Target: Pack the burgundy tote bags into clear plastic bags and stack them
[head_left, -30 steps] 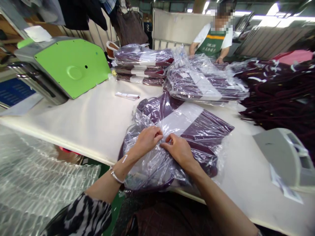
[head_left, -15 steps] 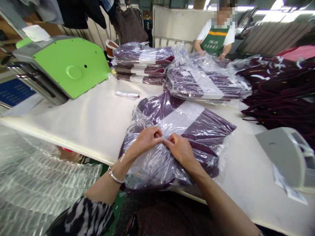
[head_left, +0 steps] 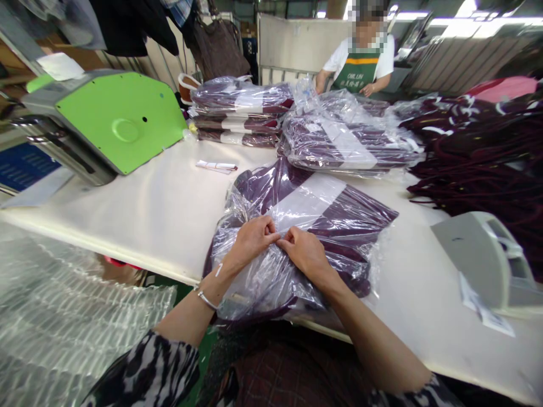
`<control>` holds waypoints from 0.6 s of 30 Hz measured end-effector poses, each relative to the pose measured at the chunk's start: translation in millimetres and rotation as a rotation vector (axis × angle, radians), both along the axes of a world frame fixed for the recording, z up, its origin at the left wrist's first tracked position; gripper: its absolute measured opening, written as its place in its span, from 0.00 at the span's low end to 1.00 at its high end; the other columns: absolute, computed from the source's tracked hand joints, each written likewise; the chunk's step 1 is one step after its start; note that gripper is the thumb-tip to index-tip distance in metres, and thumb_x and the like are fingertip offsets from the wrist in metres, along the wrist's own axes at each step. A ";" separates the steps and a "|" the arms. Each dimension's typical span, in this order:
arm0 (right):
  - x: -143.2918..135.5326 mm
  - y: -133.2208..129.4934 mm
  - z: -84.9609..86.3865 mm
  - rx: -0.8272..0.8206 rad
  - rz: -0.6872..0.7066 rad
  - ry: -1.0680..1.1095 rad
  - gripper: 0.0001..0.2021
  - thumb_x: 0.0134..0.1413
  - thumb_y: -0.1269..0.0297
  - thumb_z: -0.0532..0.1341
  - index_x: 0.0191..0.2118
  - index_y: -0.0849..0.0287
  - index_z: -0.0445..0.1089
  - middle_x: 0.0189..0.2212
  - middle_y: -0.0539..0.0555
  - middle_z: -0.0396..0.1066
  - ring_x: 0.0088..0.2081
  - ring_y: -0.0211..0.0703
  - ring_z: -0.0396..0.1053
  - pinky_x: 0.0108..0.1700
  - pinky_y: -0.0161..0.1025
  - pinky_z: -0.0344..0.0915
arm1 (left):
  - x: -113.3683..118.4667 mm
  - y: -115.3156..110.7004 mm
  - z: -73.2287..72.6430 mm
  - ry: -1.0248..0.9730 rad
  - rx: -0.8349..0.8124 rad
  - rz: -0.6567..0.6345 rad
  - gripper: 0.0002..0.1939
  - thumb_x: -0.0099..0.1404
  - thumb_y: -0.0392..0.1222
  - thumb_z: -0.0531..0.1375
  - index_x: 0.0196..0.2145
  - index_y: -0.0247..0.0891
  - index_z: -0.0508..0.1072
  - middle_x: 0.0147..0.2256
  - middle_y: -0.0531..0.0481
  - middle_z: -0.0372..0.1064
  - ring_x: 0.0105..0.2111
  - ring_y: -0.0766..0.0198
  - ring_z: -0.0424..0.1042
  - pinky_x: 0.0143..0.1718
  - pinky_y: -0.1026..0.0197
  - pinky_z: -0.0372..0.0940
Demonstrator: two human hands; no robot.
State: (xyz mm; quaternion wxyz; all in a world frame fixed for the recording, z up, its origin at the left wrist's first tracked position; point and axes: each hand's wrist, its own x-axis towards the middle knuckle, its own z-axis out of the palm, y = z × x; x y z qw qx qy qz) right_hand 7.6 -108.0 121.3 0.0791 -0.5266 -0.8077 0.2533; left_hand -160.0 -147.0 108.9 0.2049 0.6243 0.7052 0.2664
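A clear plastic bag (head_left: 271, 294) with dark maroon garments (head_left: 360, 215) inside lies at the table's front edge. A white paper band (head_left: 311, 198) shows through the film, running across the garments. My left hand (head_left: 254, 236) pinches the gathered film near the middle of the bag, thumb against fingers. Close beside it, almost tip to tip, my right hand (head_left: 304, 254) pinches the same film. Around the fingertips the plastic is creased and bunched. Whatever else the fingertips may cover is hidden.
Bagged maroon bundles (head_left: 246, 107) are stacked at the back, with another bagged pile (head_left: 348, 141) right of them. A green machine (head_left: 123, 121) stands left, a grey dispenser (head_left: 479, 254) right. Loose maroon garments (head_left: 479, 152) heap beyond it. A co-worker (head_left: 358, 70) stands across the table.
Both hands keep their pinch on the plastic bag, with little movement. My view has shifted slightly, and the co-worker's hands have moved apart.
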 end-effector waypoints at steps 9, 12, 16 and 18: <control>90.6 -46.3 22.8 -0.362 0.089 0.247 0.16 0.52 0.63 0.65 0.48 0.54 0.71 0.22 0.45 0.72 0.25 0.42 0.68 0.29 0.35 0.55 | -2.6 0.7 -2.7 -0.020 0.008 -0.035 0.06 0.60 0.40 0.64 0.29 0.38 0.71 0.29 0.54 0.68 0.28 0.66 0.64 0.29 0.63 0.53; 115.3 -63.6 12.6 -0.351 0.016 0.235 0.14 0.55 0.63 0.63 0.49 0.53 0.70 0.23 0.45 0.73 0.26 0.43 0.71 0.30 0.36 0.58 | -3.9 1.8 -5.6 -0.039 0.010 -0.043 0.06 0.60 0.41 0.63 0.29 0.38 0.71 0.28 0.55 0.67 0.28 0.66 0.65 0.29 0.64 0.54; 146.7 -77.8 2.8 -0.093 -0.096 0.126 0.14 0.58 0.64 0.61 0.50 0.51 0.71 0.30 0.48 0.77 0.33 0.45 0.74 0.37 0.38 0.61 | -4.6 1.9 -5.8 -0.044 -0.008 -0.052 0.08 0.60 0.45 0.62 0.29 0.39 0.70 0.26 0.55 0.66 0.27 0.64 0.65 0.29 0.63 0.55; 178.0 -73.9 7.0 -0.006 -0.176 0.076 0.15 0.56 0.65 0.61 0.50 0.50 0.72 0.29 0.48 0.77 0.32 0.45 0.75 0.36 0.38 0.61 | -6.3 3.7 -5.4 -0.048 -0.028 -0.054 0.11 0.59 0.49 0.61 0.29 0.40 0.70 0.25 0.56 0.66 0.26 0.64 0.65 0.29 0.63 0.55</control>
